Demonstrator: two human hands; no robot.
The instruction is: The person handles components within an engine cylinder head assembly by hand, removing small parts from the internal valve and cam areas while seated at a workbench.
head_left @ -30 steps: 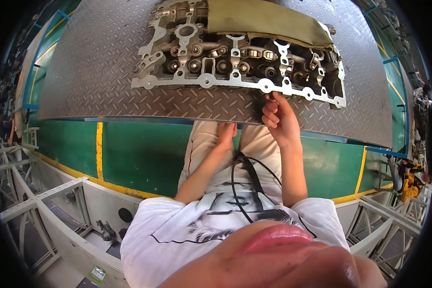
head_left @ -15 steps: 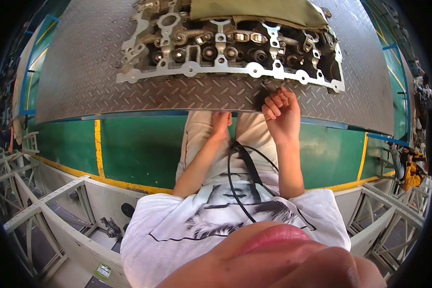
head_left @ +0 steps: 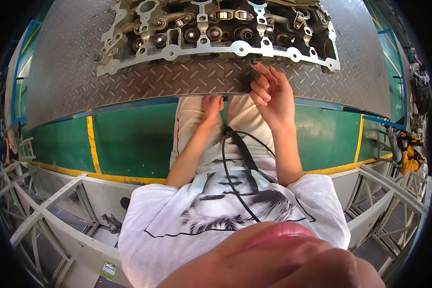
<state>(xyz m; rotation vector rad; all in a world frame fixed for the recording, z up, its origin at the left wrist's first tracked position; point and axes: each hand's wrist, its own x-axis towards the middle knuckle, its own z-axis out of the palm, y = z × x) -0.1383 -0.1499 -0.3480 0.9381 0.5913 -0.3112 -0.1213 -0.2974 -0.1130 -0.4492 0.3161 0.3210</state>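
A metal engine cylinder head (head_left: 240, 48) lies on the steel tread-plate tabletop, its rockers, springs and holes showing. My right hand (head_left: 276, 98) is raised over the plate in front of it. The index finger reaches out to the cylinder head's near edge, by a small dark spot I cannot make out. The other fingers curl loosely, and I see nothing held in them. My left hand (head_left: 212, 106) rests closed on my lap at the table's edge, with nothing visible in it.
The tread-plate tabletop (head_left: 67, 72) spreads around the cylinder head. A green floor (head_left: 129, 139) with yellow lines (head_left: 92, 144) lies below. A black cable (head_left: 225, 163) hangs over my front. Pale metal frames (head_left: 48, 206) stand at both sides, and a person in yellow (head_left: 410, 158) is far right.
My right index finger has straightened from a curled hand toward the cylinder head's edge. The view has shifted, so the cylinder head sits higher and further left. My left hand stays on my lap.
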